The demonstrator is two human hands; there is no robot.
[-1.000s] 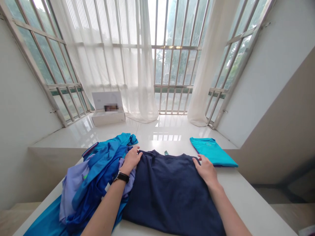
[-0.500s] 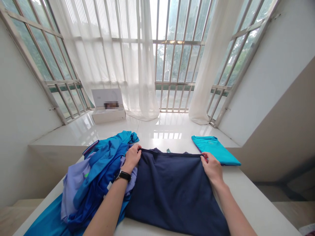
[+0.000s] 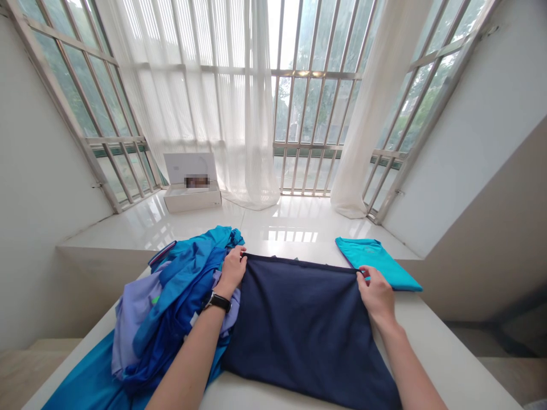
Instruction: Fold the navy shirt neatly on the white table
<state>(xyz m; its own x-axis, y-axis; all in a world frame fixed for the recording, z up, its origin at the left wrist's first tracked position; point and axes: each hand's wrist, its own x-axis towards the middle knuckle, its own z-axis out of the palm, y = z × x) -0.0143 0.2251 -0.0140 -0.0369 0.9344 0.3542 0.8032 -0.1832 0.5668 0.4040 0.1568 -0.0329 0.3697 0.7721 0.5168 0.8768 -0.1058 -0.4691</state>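
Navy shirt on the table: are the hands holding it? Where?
Yes. The left hand and the right hand each pinch the navy shirt at one end of its far top edge.

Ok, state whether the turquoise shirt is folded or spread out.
Folded: the turquoise shirt lies as a flat, squared-off rectangle just beyond the right hand.

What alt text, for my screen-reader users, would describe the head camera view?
A person's left hand and right hand grip the top edge of a navy blue garment on a white counter, between a heap of blue and lilac clothes and a folded turquoise shirt. Sheer white curtains hang behind.
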